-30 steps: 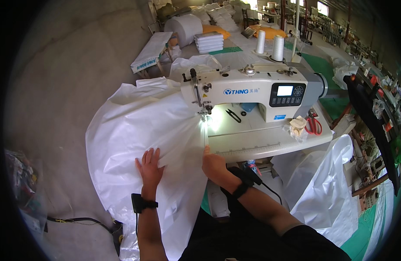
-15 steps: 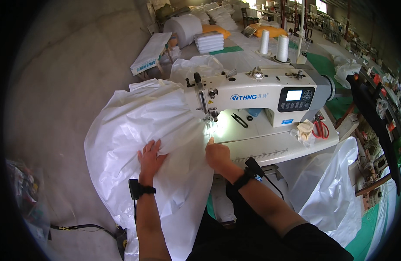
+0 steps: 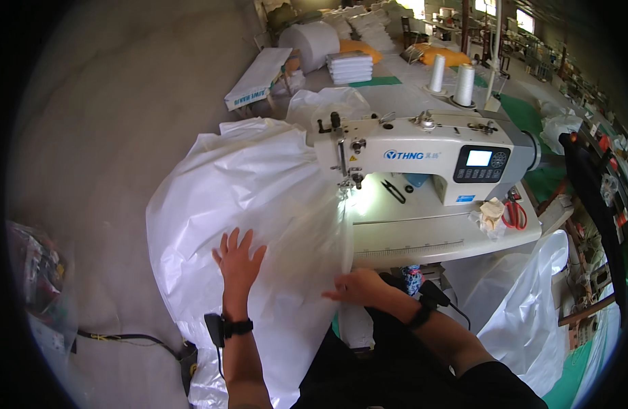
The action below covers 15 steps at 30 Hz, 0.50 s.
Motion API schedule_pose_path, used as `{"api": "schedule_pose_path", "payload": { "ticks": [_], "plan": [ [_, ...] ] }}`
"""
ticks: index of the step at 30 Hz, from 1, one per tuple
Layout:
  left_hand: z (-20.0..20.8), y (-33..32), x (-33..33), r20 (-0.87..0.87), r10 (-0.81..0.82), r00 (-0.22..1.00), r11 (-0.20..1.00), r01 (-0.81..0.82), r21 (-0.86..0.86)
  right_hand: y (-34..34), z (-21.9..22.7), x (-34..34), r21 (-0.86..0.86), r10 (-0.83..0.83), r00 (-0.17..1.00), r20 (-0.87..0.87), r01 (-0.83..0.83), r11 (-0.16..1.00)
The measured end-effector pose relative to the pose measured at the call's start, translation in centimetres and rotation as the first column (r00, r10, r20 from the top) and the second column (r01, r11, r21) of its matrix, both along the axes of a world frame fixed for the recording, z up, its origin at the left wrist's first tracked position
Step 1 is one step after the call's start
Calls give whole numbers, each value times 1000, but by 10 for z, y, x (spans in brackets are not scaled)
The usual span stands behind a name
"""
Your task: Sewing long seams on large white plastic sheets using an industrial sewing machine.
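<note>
A large sheet of white, shiny plastic film (image 3: 198, 184) lies bunched to the left of a white sewing machine (image 3: 409, 150) and hangs down toward my lap. Its right edge runs under the lit needle area (image 3: 347, 191). Fingers spread, my left hand (image 3: 240, 262) is over the middle of the sheet; whether it presses on it is hard to see. Lower down, my right hand (image 3: 360, 287) is at the sheet's right edge, just off the machine bed's front, its slightly blurred fingers closed on the film. Both wrists wear black straps with small boxes.
On the machine bed are black thread snips (image 3: 394, 191), red-handled scissors (image 3: 514, 214) and a crumpled cream scrap (image 3: 492, 210). White thread cones (image 3: 464, 85) stand behind. More white film (image 3: 525, 313) hangs at right. A black cable (image 3: 133, 354) crosses the floor at left.
My right hand has moved from beside the needle down along the sheet's edge, toward me. My left hand has spread its fingers wider. The whole view has shifted slightly.
</note>
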<state>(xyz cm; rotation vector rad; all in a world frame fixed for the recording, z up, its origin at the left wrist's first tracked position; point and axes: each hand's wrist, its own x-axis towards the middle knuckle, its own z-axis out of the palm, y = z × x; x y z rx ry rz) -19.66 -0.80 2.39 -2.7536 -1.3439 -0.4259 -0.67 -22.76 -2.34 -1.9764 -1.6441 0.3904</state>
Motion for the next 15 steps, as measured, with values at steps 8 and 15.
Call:
{"api": "schedule_pose_path", "payload": {
  "ticks": [8, 15],
  "plan": [
    [-50, 55, -72, 153, 39, 987, 990, -17, -140, -77, -51, -32, 17, -282, 609, -741, 437, 899],
    [-14, 132, -24, -144, -90, 986, 923, 28, -383, -57, -97, -45, -368, -404, 157, -901, 215, 905]
  ]
}}
